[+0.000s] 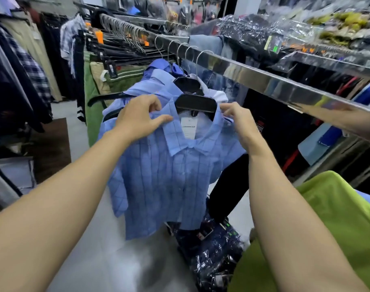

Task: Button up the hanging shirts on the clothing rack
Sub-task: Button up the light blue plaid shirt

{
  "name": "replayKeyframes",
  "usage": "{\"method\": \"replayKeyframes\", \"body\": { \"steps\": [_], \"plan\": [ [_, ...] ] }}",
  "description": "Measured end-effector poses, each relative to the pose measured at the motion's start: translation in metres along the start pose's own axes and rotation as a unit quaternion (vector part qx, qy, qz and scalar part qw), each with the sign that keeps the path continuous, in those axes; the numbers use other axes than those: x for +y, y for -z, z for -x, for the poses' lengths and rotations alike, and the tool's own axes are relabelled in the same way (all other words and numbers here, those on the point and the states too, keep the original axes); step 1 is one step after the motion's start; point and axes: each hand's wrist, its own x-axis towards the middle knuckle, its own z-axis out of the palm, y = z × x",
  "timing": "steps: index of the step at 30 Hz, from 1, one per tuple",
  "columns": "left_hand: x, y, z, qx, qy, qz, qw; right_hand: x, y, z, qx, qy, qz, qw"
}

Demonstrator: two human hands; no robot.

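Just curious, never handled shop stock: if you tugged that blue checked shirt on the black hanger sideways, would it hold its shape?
Probably not. The blue checked shirt drapes in soft folds, so it looks floppy and light. It hangs from a black hanger hooked over the rail, so it would likely swing or slide.

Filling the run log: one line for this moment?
left hand: grips collar | right hand: pinches collar | blue checked shirt: on black hanger, placket looks closed
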Motion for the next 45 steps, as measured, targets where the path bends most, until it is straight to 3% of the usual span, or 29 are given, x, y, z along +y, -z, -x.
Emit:
{"method": "replayKeyframes", "body": {
  "steps": [4, 9, 12, 14, 18, 20, 23, 26, 27, 30, 32, 36, 41, 45],
  "plan": [
    [-0.024, 0.009, 0.015, -0.052, 0.074, -0.092, 0.992, 0.037, 0.029, -0.012, 0.029, -0.001, 0.306, 0.952],
    [-0.040, 0.034, 0.025, -0.199, 0.135, -0.150, 0.959, 0.041, 0.053, -0.012, 0.020, -0.064, 0.399, 0.915],
    [-0.039, 0.049, 0.028, -0.223, 0.190, -0.168, 0.941, 0.053, 0.071, -0.008, 0.033, -0.094, 0.430, 0.897],
    [-0.035, 0.054, 0.030, -0.184, 0.218, -0.170, 0.943, 0.060, 0.080, -0.002, 0.047, -0.132, 0.418, 0.898],
    [-0.027, 0.044, 0.044, -0.065, 0.319, -0.207, 0.922, 0.071, 0.077, 0.005, 0.217, -0.141, 0.360, 0.896],
    [-0.027, 0.034, 0.052, -0.027, 0.340, -0.227, 0.912, 0.078, 0.070, 0.012, 0.204, -0.155, 0.355, 0.899],
    [-0.028, 0.015, 0.064, 0.104, 0.298, -0.279, 0.907, 0.087, 0.062, 0.016, 0.237, -0.128, 0.357, 0.894],
    [-0.022, -0.013, 0.082, 0.252, 0.244, -0.358, 0.865, 0.090, 0.042, 0.027, 0.331, -0.010, 0.332, 0.883],
    [-0.018, -0.026, 0.090, 0.271, 0.206, -0.341, 0.877, 0.092, 0.031, 0.031, 0.336, 0.027, 0.301, 0.892],
    [-0.002, -0.069, 0.109, 0.177, 0.052, -0.169, 0.968, 0.100, -0.009, 0.046, 0.255, 0.047, 0.189, 0.947],
    [0.003, -0.099, 0.115, 0.065, 0.011, -0.090, 0.994, 0.107, -0.037, 0.056, 0.182, -0.002, 0.153, 0.971],
    [0.000, -0.140, 0.108, -0.093, 0.047, -0.022, 0.994, 0.135, -0.084, 0.060, 0.043, -0.084, 0.181, 0.979],
    [-0.018, -0.159, 0.087, -0.119, 0.086, -0.026, 0.989, 0.145, -0.114, 0.037, 0.124, -0.132, 0.253, 0.950],
    [-0.033, -0.170, 0.070, -0.082, 0.117, -0.034, 0.989, 0.153, -0.122, 0.016, 0.143, -0.123, 0.249, 0.950]
  ]
}}
